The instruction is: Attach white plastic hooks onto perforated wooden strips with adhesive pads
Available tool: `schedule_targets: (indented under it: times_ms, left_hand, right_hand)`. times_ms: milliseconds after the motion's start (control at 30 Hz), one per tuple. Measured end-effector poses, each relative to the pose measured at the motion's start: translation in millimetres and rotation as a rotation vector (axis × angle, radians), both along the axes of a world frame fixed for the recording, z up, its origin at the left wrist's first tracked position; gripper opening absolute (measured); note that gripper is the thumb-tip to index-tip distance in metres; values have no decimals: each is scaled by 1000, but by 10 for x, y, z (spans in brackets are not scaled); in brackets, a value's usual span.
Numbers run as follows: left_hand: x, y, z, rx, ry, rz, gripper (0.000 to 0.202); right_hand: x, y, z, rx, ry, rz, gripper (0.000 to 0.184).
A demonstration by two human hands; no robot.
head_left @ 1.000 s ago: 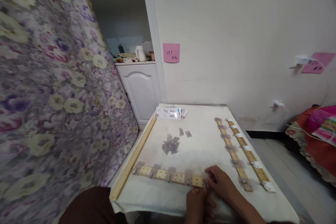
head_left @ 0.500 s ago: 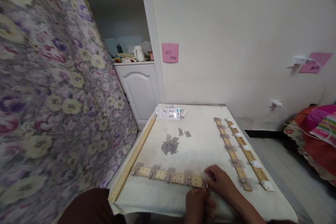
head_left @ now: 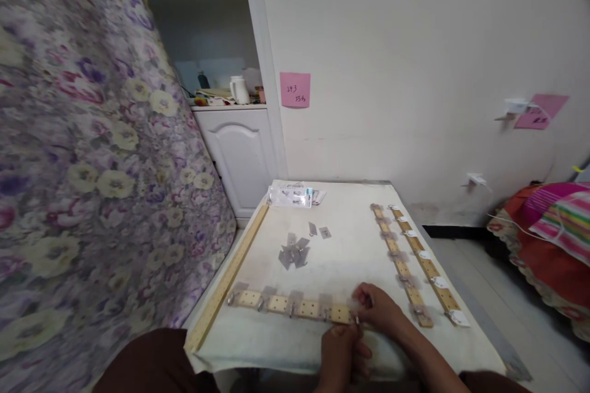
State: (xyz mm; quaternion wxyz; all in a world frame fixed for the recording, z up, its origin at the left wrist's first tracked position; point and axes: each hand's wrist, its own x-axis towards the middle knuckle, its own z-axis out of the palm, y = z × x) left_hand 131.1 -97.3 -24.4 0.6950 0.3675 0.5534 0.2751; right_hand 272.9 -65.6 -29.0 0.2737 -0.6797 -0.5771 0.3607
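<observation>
Near the table's front lies a wooden strip with drilled holes, carrying several metal hooks on clear square plates. My right hand is at the strip's right end, thumb and fingers closed on the clear plate of the last hook. Just in front of the same end, my left hand is closed, fingers curled against the strip's front edge; what they pinch is hidden. Beyond the strip, a small pile of loose hook plates lies on the cloth, with a loose hook plate farther back.
Two hook-bearing strips lie on the right: one with clear plates, one with white discs. A bare wooden strip runs along the left table edge. Hook packaging lies at the back. A floral curtain hangs at left.
The whole view has shifted slightly, so the table things appear a little farther left. Both hands remain at the strip's right end, with no clear change in grip.
</observation>
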Motion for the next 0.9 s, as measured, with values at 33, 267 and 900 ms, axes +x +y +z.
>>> schedule_targets:
  times_ms: [33, 267, 900]
  left_hand:
    - [-2, -3, 6, 0, 2, -2, 26]
    - [-10, -27, 28, 19, -10, 3, 34]
    - [-11, 34, -126, -25, -67, -15, 25]
  right_hand:
    - [0, -4, -9, 6, 11, -5, 31]
    - [173, -76, 167, 187, 150, -46, 30]
    - [260, 22, 391, 310, 10, -94, 16]
